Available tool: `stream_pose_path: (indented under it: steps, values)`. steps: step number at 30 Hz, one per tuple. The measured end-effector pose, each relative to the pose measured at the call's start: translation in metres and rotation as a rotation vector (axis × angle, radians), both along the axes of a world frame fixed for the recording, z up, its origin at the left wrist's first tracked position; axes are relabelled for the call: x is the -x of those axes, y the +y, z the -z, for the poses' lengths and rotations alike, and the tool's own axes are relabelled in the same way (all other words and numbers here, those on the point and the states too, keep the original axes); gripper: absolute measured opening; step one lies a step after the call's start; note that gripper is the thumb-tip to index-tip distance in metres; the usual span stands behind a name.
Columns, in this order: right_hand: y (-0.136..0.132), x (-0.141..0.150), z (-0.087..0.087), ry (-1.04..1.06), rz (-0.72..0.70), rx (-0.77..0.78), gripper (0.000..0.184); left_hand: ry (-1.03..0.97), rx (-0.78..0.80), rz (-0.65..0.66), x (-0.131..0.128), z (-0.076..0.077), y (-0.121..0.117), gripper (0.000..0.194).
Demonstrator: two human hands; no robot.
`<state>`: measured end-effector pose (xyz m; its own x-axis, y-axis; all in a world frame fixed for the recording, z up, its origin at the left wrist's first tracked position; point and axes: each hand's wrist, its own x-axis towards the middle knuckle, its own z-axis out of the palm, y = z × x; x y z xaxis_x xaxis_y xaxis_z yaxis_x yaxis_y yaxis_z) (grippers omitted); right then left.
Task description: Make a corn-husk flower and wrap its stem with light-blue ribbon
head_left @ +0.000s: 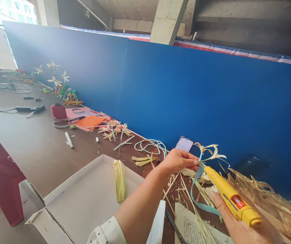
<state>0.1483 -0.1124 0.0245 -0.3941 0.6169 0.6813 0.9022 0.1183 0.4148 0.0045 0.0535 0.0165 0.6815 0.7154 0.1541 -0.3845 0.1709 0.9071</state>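
My left hand (178, 160) pinches the thin stem of a flower (213, 153) made of pale dried husk petals, its upper stem wrapped in light blue. A light blue strip (198, 200) hangs from that stem and curves down toward my right hand (254, 233). In my right hand is a yellow glue gun (225, 188), its nozzle right at the stem beside my left fingertips. Whether the nozzle touches the stem, I cannot tell. Below the hands lie loose husk strips and a printed sheet (189, 220).
A white box lid (76, 189) holding a pale yellow husk bundle (120, 181) lies at left. Dried husks (269, 200) pile up at right. A phone (184, 144) leans on the blue partition (211, 101). Finished flowers (54, 80), scissors (36, 99) and a red stool (3, 179) are farther left.
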Motion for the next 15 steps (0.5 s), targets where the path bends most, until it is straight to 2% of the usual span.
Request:
stream_pose_path:
  steps: [5, 9, 15]
  values:
    - [0.002, 0.002, -0.002, -0.066, -0.018, -0.036, 0.036, -0.003, -0.020, -0.002, -0.002, 0.003, 0.002, 0.042]
    - [-0.001, -0.004, 0.003, 0.006, -0.001, 0.056, 0.033, -0.001, -0.030, -0.004, -0.003, 0.004, 0.004, 0.045]
    - [-0.004, -0.012, 0.006, 0.012, -0.003, 0.075, 0.031, 0.007, -0.034, 0.003, -0.004, 0.006, 0.005, 0.044]
